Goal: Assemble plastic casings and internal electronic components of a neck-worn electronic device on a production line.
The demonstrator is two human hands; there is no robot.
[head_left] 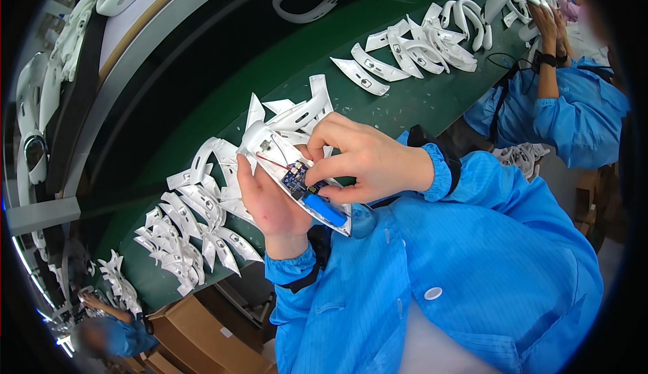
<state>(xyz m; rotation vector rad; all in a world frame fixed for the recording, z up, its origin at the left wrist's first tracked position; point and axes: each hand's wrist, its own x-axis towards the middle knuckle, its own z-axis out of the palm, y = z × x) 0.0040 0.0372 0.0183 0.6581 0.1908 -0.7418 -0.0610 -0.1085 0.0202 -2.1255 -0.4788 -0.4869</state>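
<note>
My left hand [273,202] cradles a curved white plastic shell [277,151] from beneath, its thumb up along the side. Inside the shell sit a dark blue circuit board [294,178] with small parts on it and a bright blue cylindrical battery [325,210]. A thin red wire runs from the board toward the shell's far end. My right hand [371,161] reaches over from the right, its thumb and index finger pinched at the board's edge beside the battery. Those fingers partly cover the board.
White curved shells lie in a pile [182,232] to the left and another [418,47] farther right on the green conveyor belt [364,111]. A co-worker [567,111] handles white parts at the right; another person [118,330] is at lower left. Cardboard boxes [202,333] stand below the bench.
</note>
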